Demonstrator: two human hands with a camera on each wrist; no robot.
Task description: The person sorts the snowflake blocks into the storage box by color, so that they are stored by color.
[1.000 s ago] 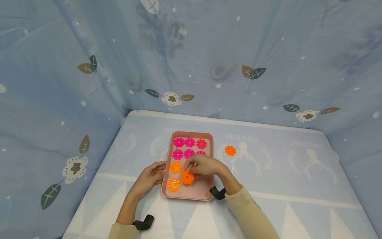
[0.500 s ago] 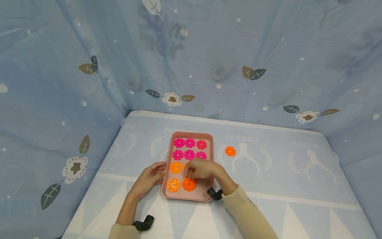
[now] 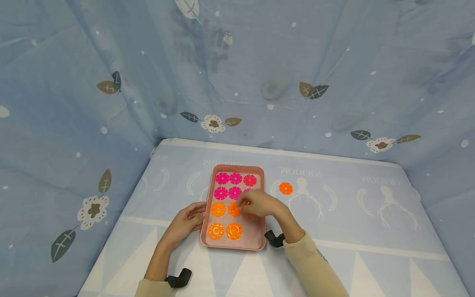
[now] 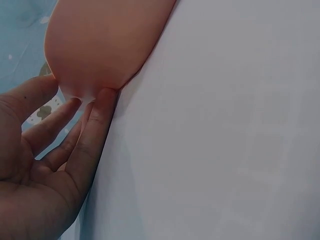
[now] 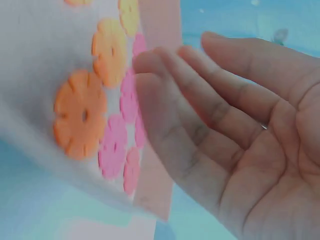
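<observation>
A pink tray holds rows of flower-shaped plastic discs, magenta and red ones at the far end and orange ones nearer. Two orange discs lie in the nearest row, the right one beside the left one. My right hand hovers over the tray's right part with loosely bent fingers. Nothing shows between them in the right wrist view, and the hand partly covers discs below it. My left hand touches the tray's left side; its fingertips meet the outer wall in the left wrist view.
One loose orange disc lies on the patterned tablecloth right of the tray. Blue curtains stand behind the table and at its sides. Black wrist mounts sit at the left wrist and the right wrist.
My right hand set an orange disc down in the nearest row, let it go and drew away up and to the right. My left hand stays at the tray's side.
</observation>
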